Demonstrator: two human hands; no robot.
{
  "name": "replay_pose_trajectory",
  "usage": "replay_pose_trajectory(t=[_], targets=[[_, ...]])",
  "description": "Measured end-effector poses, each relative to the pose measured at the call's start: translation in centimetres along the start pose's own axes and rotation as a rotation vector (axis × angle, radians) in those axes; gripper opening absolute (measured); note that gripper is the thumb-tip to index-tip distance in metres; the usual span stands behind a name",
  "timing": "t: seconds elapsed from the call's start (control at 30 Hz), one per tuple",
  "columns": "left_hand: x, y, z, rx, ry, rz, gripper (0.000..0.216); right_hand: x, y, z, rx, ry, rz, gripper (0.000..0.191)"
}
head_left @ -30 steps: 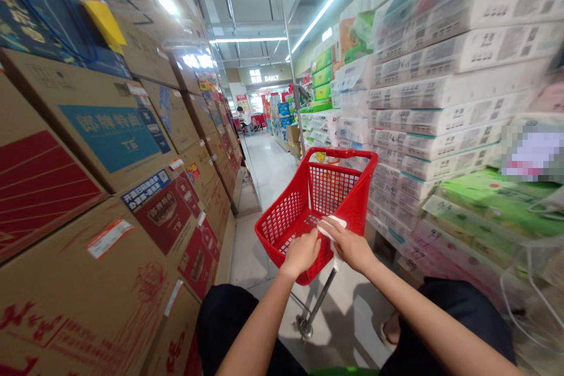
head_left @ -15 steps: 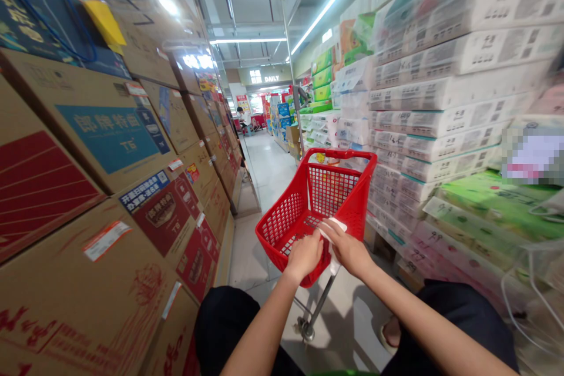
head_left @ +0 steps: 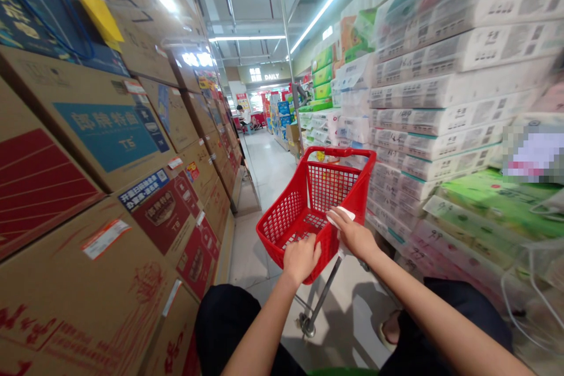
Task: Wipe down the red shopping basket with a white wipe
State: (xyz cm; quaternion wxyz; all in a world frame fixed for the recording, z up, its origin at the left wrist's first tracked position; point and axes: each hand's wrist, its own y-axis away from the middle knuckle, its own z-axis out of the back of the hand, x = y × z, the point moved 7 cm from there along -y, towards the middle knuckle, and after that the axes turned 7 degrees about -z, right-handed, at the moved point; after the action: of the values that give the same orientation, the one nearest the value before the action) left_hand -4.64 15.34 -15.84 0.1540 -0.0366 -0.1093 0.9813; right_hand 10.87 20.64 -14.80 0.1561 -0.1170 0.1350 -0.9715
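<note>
Since the earlier frame, the right hand (head_left: 355,236) had slid its white cloth (head_left: 346,214) rightward along the near rim, so the two hands, which had been touching, were now apart. Stacked cardboard boxes (head_left: 110,129) walled the left side of the aisle, and wrapped paper packs (head_left: 440,106) walled the right. Between them, near the person and closer to the packs, stood one red basket (head_left: 330,188). It was glossy plastic with sides and bottom pierced in a fine grid, a solid rim band, and a handle arched across the far end. It was carried on one slanted metal pole (head_left: 325,291) that ended at one wheel (head_left: 307,326) in view. Two hands met its near rim. The left hand (head_left: 301,258) had its fingers curled shut over the rim's left part. The right hand's fingers lay stretched over the single cloth and pressed it to the near right corner, with a fold hanging below the palm.
</note>
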Motion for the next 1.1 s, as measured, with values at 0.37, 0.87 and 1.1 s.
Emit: replay_pose_trajectory(t=[0.37, 0.87, 1.1], targets=[[0.6, 0.4, 0.7, 0.093, 0.009, -0.108, 0.039, -0.8, 0.1, 0.7, 0.048, 0.023, 0.047, 0.077], [0.7, 1.1, 0.4, 0.114, -0.058, -0.059, 0.05, 2.1, 2.5, 0.0, 0.035, -0.041, 0.13, 0.075], [-1.9, 2.0, -0.3, 0.066, -0.05, -0.085, 0.047, -1.6, 1.3, 0.8, 0.016, -0.052, 0.027, 0.074]])
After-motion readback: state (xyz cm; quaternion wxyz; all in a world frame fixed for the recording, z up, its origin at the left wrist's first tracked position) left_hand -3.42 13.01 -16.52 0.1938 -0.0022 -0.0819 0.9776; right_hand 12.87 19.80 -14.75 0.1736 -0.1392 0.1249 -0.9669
